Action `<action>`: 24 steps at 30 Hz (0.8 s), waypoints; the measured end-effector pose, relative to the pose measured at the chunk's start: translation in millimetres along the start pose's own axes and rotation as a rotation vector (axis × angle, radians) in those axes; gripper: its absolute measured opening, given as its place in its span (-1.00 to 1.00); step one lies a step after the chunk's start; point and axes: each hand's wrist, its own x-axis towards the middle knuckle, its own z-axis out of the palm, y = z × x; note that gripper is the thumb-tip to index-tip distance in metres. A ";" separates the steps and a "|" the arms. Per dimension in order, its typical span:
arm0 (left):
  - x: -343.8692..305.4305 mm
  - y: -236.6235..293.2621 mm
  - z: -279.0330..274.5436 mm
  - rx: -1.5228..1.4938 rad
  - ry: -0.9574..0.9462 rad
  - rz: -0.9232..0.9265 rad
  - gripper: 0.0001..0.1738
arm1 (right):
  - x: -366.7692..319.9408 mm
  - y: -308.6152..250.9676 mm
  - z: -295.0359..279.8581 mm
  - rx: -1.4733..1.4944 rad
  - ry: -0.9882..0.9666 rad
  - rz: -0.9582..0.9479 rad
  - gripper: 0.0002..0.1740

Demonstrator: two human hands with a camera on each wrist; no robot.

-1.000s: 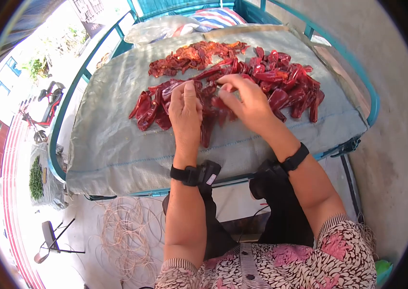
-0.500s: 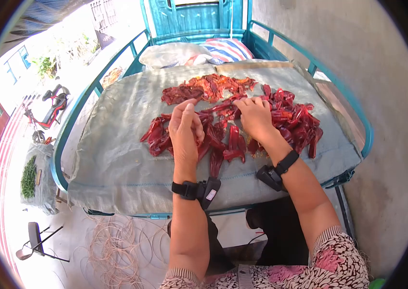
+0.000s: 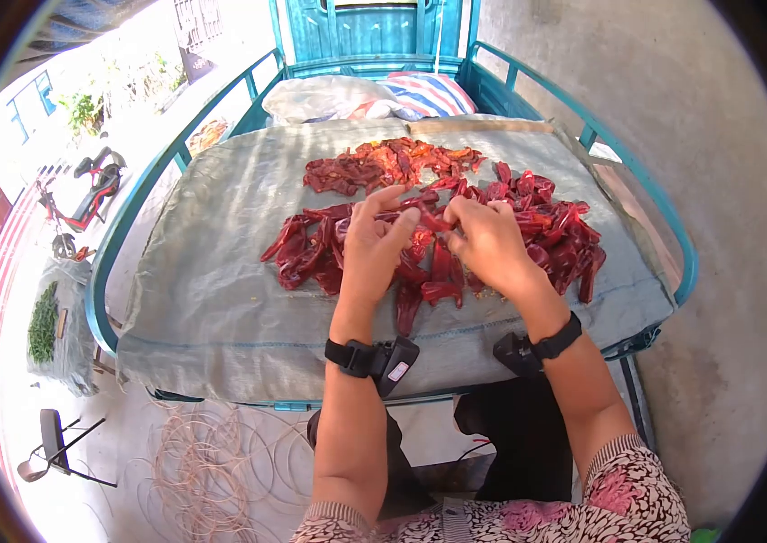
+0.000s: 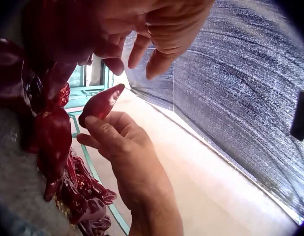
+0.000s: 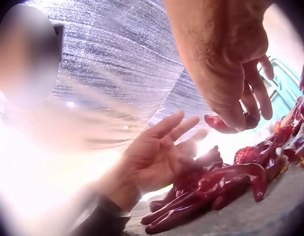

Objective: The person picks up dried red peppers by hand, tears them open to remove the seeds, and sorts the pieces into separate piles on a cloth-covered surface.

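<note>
My right hand (image 3: pixel 489 237) pinches a dark red dried pepper (image 4: pixel 100 105) between thumb and fingers, above the pile. Its pointed tip reaches toward my left hand (image 3: pixel 374 244), which is raised facing it. In the right wrist view the left hand (image 5: pixel 159 152) shows spread fingers with nothing held, and the right hand (image 5: pixel 225 73) has the pepper (image 5: pixel 225 124) at its fingertips. Below both hands lie more whole red peppers (image 3: pixel 297 253), wrinkled and glossy. A larger heap of whole peppers (image 3: pixel 569 235) sits right of my right hand.
Farther back lies a flatter pile of torn, orange-red pepper pieces (image 3: pixel 392 165). A grey woven sheet (image 3: pixel 193 281) covers the cart bed, bordered by teal rails (image 3: pixel 143 190). Sacks (image 3: pixel 329 98) lie behind. Coiled strands (image 3: pixel 211 471) and a folding chair (image 3: pixel 56 441) are on the ground.
The right hand was down at the heap half a second ago; it has come up with a pepper toward the left hand. The left hand has shifted slightly right. The head view has tilted up.
</note>
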 end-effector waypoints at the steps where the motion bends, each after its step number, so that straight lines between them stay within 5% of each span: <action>1: 0.3 -8.1 0.0 0.107 -0.022 0.057 -0.61 | -0.1 -6.9 -2.9 0.022 -0.023 -0.039 -0.79; 2: 0.6 -13.7 -0.4 0.215 -0.045 0.116 -0.60 | 0.3 -10.4 -5.1 0.044 -0.043 -0.079 -0.79; 3: -1.3 -3.8 -1.1 0.204 -0.098 -0.033 -0.64 | 0.9 -10.7 -6.5 0.105 -0.063 -0.116 -0.79; 6: -0.1 -7.9 -1.6 0.125 -0.029 -0.036 -0.67 | 12.8 0.5 -8.3 0.388 -0.025 0.080 -0.76; 10: 0.2 -16.7 -3.7 0.087 -0.050 -0.020 -0.71 | 23.4 38.4 5.0 -0.333 -0.202 0.112 -0.57; 13: 1.1 -24.7 -2.5 0.259 -0.063 0.088 -0.71 | 30.8 57.6 34.8 -0.322 -0.253 0.006 -0.63; 18: 0.8 -16.7 -4.7 0.143 -0.020 -0.008 -0.71 | 36.3 55.9 40.0 -0.391 -0.297 -0.034 -0.62; 24: -0.8 -22.5 -5.2 0.190 -0.032 0.019 -0.67 | 30.9 48.4 21.9 -0.270 -0.068 0.018 -0.69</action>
